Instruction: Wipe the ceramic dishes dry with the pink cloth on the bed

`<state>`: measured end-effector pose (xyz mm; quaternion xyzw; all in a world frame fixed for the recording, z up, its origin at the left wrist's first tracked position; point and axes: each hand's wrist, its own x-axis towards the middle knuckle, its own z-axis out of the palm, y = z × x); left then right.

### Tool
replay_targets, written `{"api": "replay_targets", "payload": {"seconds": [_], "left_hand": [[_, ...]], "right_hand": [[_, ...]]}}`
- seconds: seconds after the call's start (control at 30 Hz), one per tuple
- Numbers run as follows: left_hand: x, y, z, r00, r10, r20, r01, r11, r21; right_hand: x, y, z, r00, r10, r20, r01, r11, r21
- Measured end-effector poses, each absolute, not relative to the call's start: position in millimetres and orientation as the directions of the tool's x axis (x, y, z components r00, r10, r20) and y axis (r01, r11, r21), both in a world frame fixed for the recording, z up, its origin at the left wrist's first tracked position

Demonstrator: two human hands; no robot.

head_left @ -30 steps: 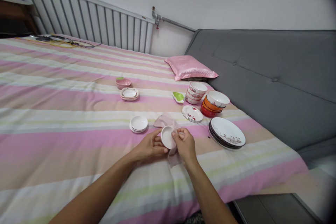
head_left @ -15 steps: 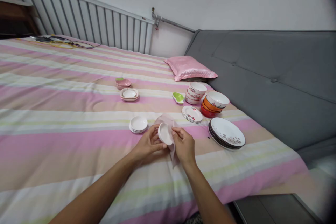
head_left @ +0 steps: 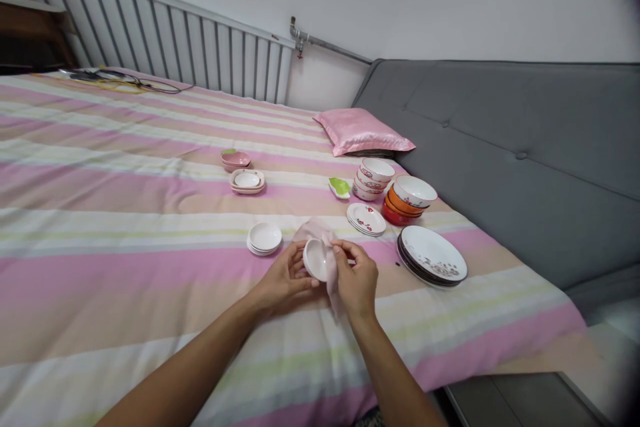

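Note:
A small white bowl (head_left: pixel 315 260) is tilted up above the striped bedspread, its hollow facing me. My left hand (head_left: pixel 285 277) grips its left side, thumb at the lower rim and fingers behind. My right hand (head_left: pixel 355 277) pinches a thin pale pink cloth (head_left: pixel 333 280) against the bowl's right rim; part of the cloth spreads out behind the bowl. Just left of the hands sits a short stack of small white dishes (head_left: pixel 265 237). To the right lies a stack of white plates with red flowers (head_left: pixel 367 219).
Large plates (head_left: pixel 434 252) are stacked at the right, near white and orange bowls (head_left: pixel 415 191) and patterned bowls (head_left: pixel 377 169). A green leaf-shaped dish (head_left: pixel 340 187), pink bowls (head_left: pixel 235 159) and square dishes (head_left: pixel 248 189) stand farther back. Beyond are a pink pillow (head_left: pixel 364 130), cables (head_left: pixel 125 80) and a grey headboard (head_left: pixel 500 120).
My right hand has shifted slightly right and down with the cloth along the bowl's rim. The bowl has turned a little and remains in my left hand.

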<state>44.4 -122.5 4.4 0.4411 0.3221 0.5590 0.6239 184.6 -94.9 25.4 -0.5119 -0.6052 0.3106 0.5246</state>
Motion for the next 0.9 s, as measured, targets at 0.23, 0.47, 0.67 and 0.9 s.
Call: {"api": "replay_targets", "payload": {"seconds": [0.23,0.47,0.67,0.9], "left_hand": [[44,-124,3,0.194,0.977,0.088,-0.46,0.011,0.888],[43,-124,6,0.217,0.974,0.068,-0.498,0.05,0.866],[42,-121,-3,0.292,0.948,0.124,-0.501,0.041,0.865],[43,-124,1,0.355,0.927,0.122,-0.438,0.05,0.897]], "right_hand": [[175,-100,29,-0.134,0.97,0.202,0.047,0.21,-0.977],[176,-102,29,-0.3,0.922,0.243,0.158,0.299,-0.941],[184,-101,33,-0.396,0.846,0.357,0.378,0.505,-0.776],[187,-103,37,-0.378,0.796,0.474,0.651,0.592,-0.476]]}}
